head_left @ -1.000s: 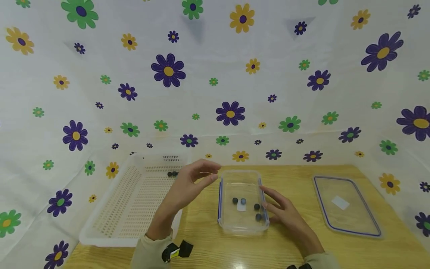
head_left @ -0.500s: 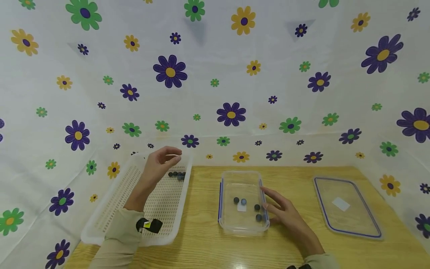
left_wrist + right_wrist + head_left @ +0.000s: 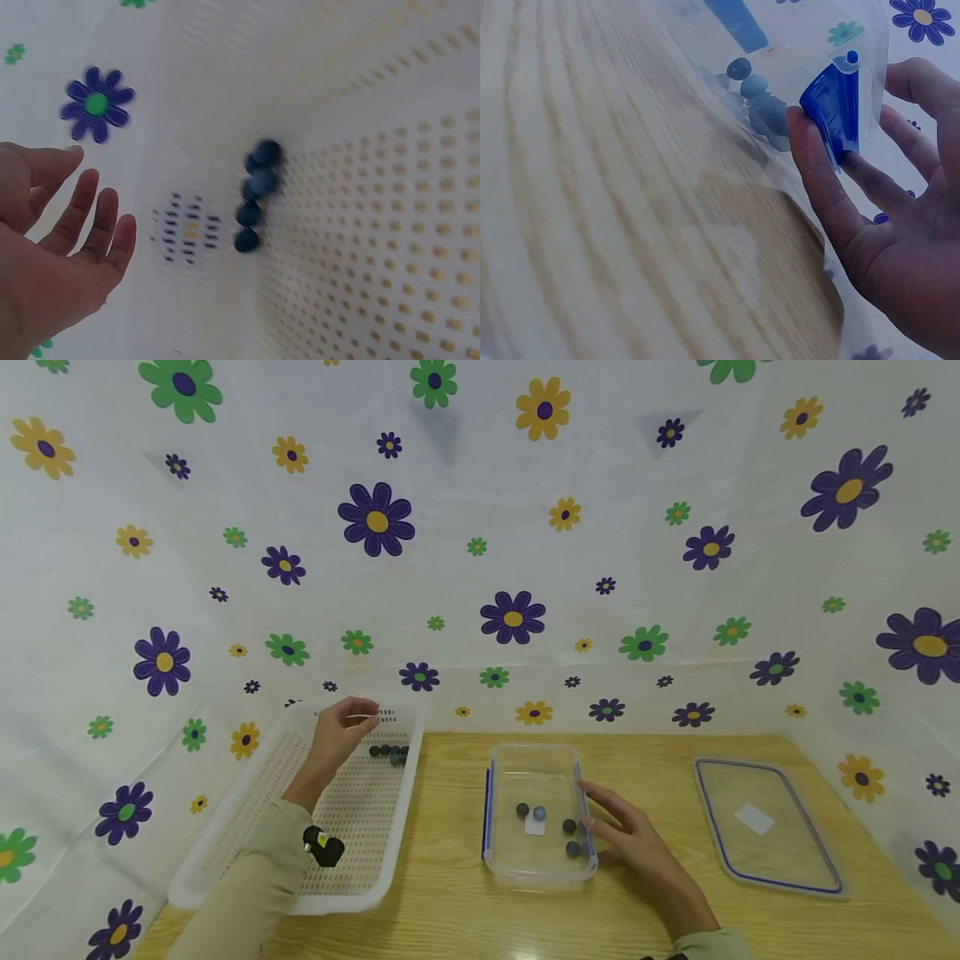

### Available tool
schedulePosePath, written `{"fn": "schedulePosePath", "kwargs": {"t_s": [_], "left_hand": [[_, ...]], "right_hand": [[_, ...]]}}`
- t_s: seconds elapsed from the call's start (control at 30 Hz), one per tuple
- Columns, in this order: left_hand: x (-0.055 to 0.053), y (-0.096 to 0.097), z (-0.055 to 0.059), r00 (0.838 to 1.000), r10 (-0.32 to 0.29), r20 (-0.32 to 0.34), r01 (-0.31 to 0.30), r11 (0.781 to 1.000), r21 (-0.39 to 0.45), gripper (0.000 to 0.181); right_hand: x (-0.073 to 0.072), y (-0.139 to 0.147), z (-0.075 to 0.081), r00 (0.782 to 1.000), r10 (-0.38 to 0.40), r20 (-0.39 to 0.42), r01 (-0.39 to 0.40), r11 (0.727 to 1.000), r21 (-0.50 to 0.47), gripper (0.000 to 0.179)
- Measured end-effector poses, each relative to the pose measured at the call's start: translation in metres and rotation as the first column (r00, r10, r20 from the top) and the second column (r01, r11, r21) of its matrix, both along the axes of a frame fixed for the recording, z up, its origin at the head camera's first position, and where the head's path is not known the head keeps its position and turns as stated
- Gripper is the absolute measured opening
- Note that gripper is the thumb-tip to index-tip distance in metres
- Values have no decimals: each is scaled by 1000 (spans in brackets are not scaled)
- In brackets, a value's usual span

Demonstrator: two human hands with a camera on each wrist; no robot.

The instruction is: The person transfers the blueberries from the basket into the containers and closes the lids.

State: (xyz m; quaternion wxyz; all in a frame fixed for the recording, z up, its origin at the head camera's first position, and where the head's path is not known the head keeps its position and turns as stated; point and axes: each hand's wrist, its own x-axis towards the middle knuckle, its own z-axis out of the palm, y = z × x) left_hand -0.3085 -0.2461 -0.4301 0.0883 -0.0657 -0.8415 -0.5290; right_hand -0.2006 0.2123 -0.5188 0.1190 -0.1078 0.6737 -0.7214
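My left hand [image 3: 339, 735] hovers over the far part of a white perforated plastic basket [image 3: 397, 843]. Its fingers are loosely bent, and nothing shows between them in the left wrist view. Several blueberries [image 3: 259, 184] lie bunched in the basket's far right corner, to the right of the fingertips. A clear plastic box [image 3: 528, 872] with blue side latches stands mid-table, with several more blueberries [image 3: 539, 813] and a white label inside. My right hand [image 3: 637, 839] rests against the box's right side, fingertips at the blue latch [image 3: 836, 105].
A clear lid [image 3: 783, 835] with a blue seal lies flat at the right of the wooden table [image 3: 450, 893]. A flowered white cloth [image 3: 480, 527] hangs behind and around the table.
My left hand has moved left from beside the clear box to above the basket, lowering slightly over the last half second. My right hand stays at the box.
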Motion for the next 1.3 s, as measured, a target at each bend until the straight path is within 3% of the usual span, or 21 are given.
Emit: {"fn": "schedulePosePath", "kwargs": {"t_s": [0.3,0.5,0.57,0.9,1.1,1.2,1.3], "left_hand": [[-25,-25,-39,991,19,134,-7,996,-91,34],[-22,-32,-55,974,-7,228,40,989,-142,35],[-22,-32,-58,969,8,247,30,988,-150,35],[-30,-20,-65,954,84,287,-32,983,-181,29],[-26,-22,-60,947,145,288,-78,970,-230,28],[-24,-19,-52,956,167,239,-96,954,-283,24],[-24,-12,-37,974,167,151,-105,931,-351,18]], "right_hand": [[2,-1,3,1000,11,21,-12,1000,8,61],[3,-3,-1,999,8,38,-9,999,35,60],[2,-4,-2,999,18,30,-19,999,30,61],[0,-1,0,1000,21,13,-21,1000,14,61],[2,-3,0,999,27,22,-27,1000,12,61],[2,-2,0,999,35,24,-35,999,5,61],[1,0,1,999,32,15,-32,999,-2,62]]}}
